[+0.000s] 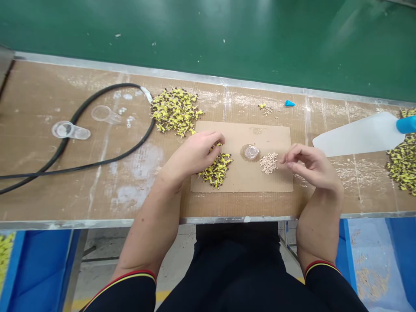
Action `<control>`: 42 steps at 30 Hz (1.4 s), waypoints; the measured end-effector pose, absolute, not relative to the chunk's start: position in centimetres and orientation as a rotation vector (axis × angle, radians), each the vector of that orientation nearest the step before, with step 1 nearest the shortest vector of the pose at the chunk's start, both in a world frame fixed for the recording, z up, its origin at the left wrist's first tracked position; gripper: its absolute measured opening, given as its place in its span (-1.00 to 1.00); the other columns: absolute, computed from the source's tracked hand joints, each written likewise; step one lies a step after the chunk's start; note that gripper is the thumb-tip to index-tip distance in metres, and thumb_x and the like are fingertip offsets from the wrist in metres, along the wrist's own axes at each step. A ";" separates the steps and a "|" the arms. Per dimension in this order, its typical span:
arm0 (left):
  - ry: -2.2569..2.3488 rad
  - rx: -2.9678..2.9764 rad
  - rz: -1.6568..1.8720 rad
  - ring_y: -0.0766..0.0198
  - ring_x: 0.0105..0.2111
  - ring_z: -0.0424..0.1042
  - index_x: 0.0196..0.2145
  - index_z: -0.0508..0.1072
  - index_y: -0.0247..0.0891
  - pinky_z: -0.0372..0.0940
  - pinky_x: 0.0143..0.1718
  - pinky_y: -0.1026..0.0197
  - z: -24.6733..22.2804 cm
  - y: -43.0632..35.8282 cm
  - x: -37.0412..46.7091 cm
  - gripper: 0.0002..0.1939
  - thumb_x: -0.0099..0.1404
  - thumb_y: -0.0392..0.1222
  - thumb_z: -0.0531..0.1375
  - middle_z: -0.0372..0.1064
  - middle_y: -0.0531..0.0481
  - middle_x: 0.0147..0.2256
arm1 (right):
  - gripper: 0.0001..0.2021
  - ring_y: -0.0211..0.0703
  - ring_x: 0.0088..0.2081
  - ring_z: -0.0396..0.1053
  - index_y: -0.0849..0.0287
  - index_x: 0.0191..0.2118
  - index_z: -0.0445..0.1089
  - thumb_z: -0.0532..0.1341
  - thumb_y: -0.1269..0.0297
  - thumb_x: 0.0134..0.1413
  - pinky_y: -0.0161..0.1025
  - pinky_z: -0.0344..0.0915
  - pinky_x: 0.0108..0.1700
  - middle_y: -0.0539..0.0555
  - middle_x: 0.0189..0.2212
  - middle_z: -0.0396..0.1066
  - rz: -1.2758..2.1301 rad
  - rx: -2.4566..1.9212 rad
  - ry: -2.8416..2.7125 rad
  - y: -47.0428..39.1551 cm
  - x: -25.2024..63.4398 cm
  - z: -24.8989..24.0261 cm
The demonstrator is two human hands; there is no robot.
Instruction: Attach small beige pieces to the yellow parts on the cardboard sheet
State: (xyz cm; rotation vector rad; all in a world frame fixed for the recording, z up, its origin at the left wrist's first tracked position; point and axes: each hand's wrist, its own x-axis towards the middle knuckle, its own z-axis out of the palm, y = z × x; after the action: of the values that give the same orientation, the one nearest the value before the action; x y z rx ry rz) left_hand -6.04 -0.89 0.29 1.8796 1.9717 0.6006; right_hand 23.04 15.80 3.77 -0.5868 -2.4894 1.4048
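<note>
A cardboard sheet [247, 184] lies flat in front of me. Over its left part is my left hand [203, 151], fingers curled at a small pile of yellow and black pieces [217, 173]; what its fingertips hold, if anything, is hidden. My right hand [303, 162] hovers at the sheet's right edge, thumb and fingertips together in a pinch, just right of a heap of tiny pale pieces [268, 163]. Anything in that pinch is too small to name. Between the hands, a small clear round dish [251, 152] sits on a damp-looking spot.
A larger yellow-black pile [177, 110] is behind my left hand. Black cable [125, 154] loops at left around clear plastic scoops [105, 115]. A white bottle [360, 132] lies at right near another pile [403, 164]; a blue cap [289, 103] lies behind the sheet.
</note>
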 end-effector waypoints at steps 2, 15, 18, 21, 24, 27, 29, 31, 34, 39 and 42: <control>1.975 1.880 0.598 0.05 -0.15 0.52 -0.18 0.44 -0.28 0.34 -0.09 0.08 0.3 -0.9 -6.0 -0.80 0.38 -0.30 0.03 0.52 -0.14 -0.21 | -0.95 -0.22 -0.42 0.37 0.09 -0.31 0.42 0.25 0.34 0.20 -0.22 0.31 -0.38 0.03 -0.38 0.48 1.225 -0.717 -2.485 16.3 23.2 3.3; 1.978 1.862 0.582 0.06 -0.15 0.51 -0.18 0.45 -0.26 0.36 -0.07 0.07 0.4 -0.9 -6.0 -0.78 0.37 -0.29 0.01 0.52 -0.14 -0.19 | -0.86 -0.21 -0.46 0.39 0.11 -0.33 0.59 0.29 0.22 0.18 -0.19 0.32 -0.39 0.08 -0.37 0.51 1.143 -0.738 -2.719 17.1 23.0 1.8; 1.971 1.860 0.581 0.05 -0.16 0.51 -0.19 0.45 -0.26 0.36 -0.07 0.05 0.4 -0.9 -6.0 -0.78 0.38 -0.28 0.01 0.52 -0.14 -0.20 | -0.86 -0.19 -0.43 0.42 0.11 -0.32 0.60 0.30 0.22 0.18 -0.18 0.33 -0.36 0.09 -0.35 0.54 1.133 -0.735 -2.735 17.2 22.8 1.7; 1.967 1.859 0.591 0.05 -0.16 0.51 -0.19 0.45 -0.25 0.36 -0.07 0.05 0.5 -0.9 -6.0 -0.79 0.38 -0.28 0.01 0.52 -0.14 -0.20 | -0.86 -0.18 -0.42 0.43 0.11 -0.32 0.60 0.29 0.25 0.20 -0.18 0.31 -0.36 0.08 -0.36 0.55 1.117 -0.721 -2.769 17.2 22.7 1.6; 1.969 1.853 0.595 0.05 -0.14 0.51 -0.19 0.45 -0.26 0.36 -0.07 0.05 0.5 -0.9 -6.0 -0.79 0.38 -0.29 0.01 0.52 -0.15 -0.20 | -0.86 -0.18 -0.42 0.41 0.12 -0.35 0.56 0.26 0.30 0.20 -0.18 0.29 -0.35 0.07 -0.38 0.52 1.058 -0.731 -2.810 17.0 22.4 1.6; 1.964 1.854 0.590 0.04 -0.14 0.51 -0.18 0.45 -0.26 0.36 -0.07 0.05 0.5 -0.9 -6.0 -0.78 0.38 -0.29 0.01 0.53 -0.15 -0.19 | -0.87 -0.14 -0.38 0.41 0.13 -0.36 0.49 0.22 0.37 0.19 -0.17 0.27 -0.31 0.07 -0.38 0.49 1.004 -0.767 -2.859 16.8 22.2 1.6; 1.967 1.861 0.595 0.04 -0.13 0.51 -0.18 0.45 -0.26 0.36 -0.08 0.05 0.5 -0.9 -6.0 -0.78 0.38 -0.29 0.01 0.52 -0.16 -0.18 | -0.87 -0.11 -0.34 0.41 0.12 -0.36 0.44 0.18 0.40 0.20 -0.16 0.27 -0.28 0.08 -0.36 0.48 0.995 -0.780 -2.863 16.7 22.2 1.8; 1.978 1.873 0.616 0.05 -0.14 0.51 -0.17 0.45 -0.27 0.36 -0.08 0.06 0.6 -0.9 -6.0 -0.78 0.38 -0.29 0.02 0.52 -0.16 -0.19 | -0.87 -0.11 -0.32 0.40 0.11 -0.34 0.39 0.16 0.40 0.23 -0.16 0.27 -0.27 0.08 -0.35 0.46 0.997 -0.784 -2.825 16.7 22.4 2.0; 1.981 1.905 0.709 0.08 -0.17 0.51 -0.16 0.46 -0.29 0.36 -0.10 0.08 1.1 -1.1 -5.7 -0.78 0.40 -0.30 0.02 0.52 -0.16 -0.21 | -0.89 -0.13 -0.35 0.38 0.10 -0.30 0.33 0.13 0.40 0.28 -0.17 0.27 -0.29 0.05 -0.37 0.44 1.021 -0.800 -2.716 16.6 22.8 2.3; 1.834 1.889 1.078 0.23 -0.25 0.49 -0.11 0.46 -0.27 0.38 -0.15 0.18 2.1 -1.3 -4.5 -0.82 0.46 -0.28 0.06 0.53 -0.08 -0.22 | -0.94 -0.13 -0.29 0.46 0.08 -0.25 0.36 0.20 0.33 0.30 -0.15 0.39 -0.26 0.05 -0.33 0.49 1.175 -0.717 -2.467 15.8 22.8 2.5; 1.640 1.891 1.288 0.29 -0.31 0.47 -0.08 0.47 -0.26 0.37 -0.22 0.22 2.1 -1.3 -3.2 -0.82 0.49 -0.30 0.07 0.51 -0.04 -0.28 | -0.99 -0.15 -0.30 0.46 0.05 -0.21 0.45 0.28 0.31 0.27 -0.15 0.43 -0.26 0.04 -0.32 0.52 1.183 -0.631 -2.322 15.0 22.3 2.4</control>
State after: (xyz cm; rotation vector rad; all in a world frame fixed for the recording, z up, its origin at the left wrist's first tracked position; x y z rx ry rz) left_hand -3.19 -1.25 2.09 1.8912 1.6397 1.2875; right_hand 22.26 15.01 2.36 -0.6315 -2.3215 1.1829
